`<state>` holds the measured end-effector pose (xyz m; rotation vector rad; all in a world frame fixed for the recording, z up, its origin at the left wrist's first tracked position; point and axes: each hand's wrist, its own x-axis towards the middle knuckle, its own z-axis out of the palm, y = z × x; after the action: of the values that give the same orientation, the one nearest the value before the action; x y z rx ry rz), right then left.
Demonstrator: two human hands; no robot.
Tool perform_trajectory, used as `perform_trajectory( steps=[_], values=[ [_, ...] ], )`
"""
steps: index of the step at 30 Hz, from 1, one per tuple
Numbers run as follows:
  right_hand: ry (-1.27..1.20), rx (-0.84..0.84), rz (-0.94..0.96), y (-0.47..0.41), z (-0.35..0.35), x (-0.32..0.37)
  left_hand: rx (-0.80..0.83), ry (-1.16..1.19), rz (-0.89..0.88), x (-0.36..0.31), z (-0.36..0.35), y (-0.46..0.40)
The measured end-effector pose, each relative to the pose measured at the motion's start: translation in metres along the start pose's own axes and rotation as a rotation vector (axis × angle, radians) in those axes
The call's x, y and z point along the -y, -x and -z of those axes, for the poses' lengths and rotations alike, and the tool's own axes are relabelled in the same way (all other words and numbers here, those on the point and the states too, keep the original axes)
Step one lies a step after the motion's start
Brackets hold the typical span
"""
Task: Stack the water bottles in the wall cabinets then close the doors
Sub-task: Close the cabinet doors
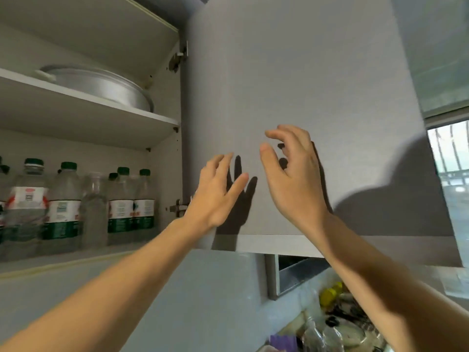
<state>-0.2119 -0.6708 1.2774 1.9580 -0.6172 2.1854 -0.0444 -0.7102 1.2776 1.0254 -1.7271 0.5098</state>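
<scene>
The grey cabinet door (pixel 304 97) fills the centre and the 1 o'clock part of the view, swung open on its hinges along its left edge. At 9 to 10 o'clock lies the open wall cabinet (pixel 88 29), pale inside, split by one shelf (pixel 101 105). On that shelf sits a wide, shallow metal pan (pixel 106 85). Below it, on the cabinet floor at 8 to 9 o'clock, the water bottles (pixel 63 199) stand upright in a close row, most with green caps and printed labels, one of them plain and without a label; those at the far left edge are cut off by the frame.

Two bare forearms rise from the lower corners. The left hand (pixel 215 189) is at the door's lower left, near the lower hinge, fingers straight and spread wide, holding nothing; whether the fingertips touch the door face I cannot tell. The right hand (pixel 291 171) is just beside it, toward 3 o'clock, fingers loosely curled with the thumb apart, holding nothing, close in front of the door.

At 5 o'clock, a cluttered tabletop (pixel 337 323) shows blurred small items, one of them yellow. A window (pixel 451 161) is at 3 o'clock.
</scene>
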Motion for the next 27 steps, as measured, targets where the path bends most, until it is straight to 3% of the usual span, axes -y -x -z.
perform_trajectory(
  steps=[3,6,10,12,15,22,27],
  values=[
    [0.179,-0.047,0.113,0.000,0.049,-0.002,-0.022,0.079,0.006,-0.038,-0.031,0.000],
    [0.440,-0.135,0.131,-0.008,0.094,-0.007,-0.048,0.013,0.006,-0.069,-0.053,0.002],
    [0.599,-0.096,-0.133,-0.014,0.131,-0.023,-0.063,-0.054,0.057,-0.090,-0.066,0.002],
    [0.528,-0.036,-0.247,-0.014,0.138,-0.028,-0.042,-0.044,0.079,-0.095,-0.067,0.003],
    [0.418,-0.062,-0.275,-0.015,0.145,-0.026,0.003,-0.041,0.096,-0.102,-0.064,0.005],
    [0.289,-0.010,-0.040,0.002,0.155,0.011,0.019,0.089,0.103,-0.119,-0.017,0.011],
    [-0.169,0.123,0.039,0.019,0.143,0.065,0.022,0.176,0.057,-0.129,0.039,0.025]
  ],
)
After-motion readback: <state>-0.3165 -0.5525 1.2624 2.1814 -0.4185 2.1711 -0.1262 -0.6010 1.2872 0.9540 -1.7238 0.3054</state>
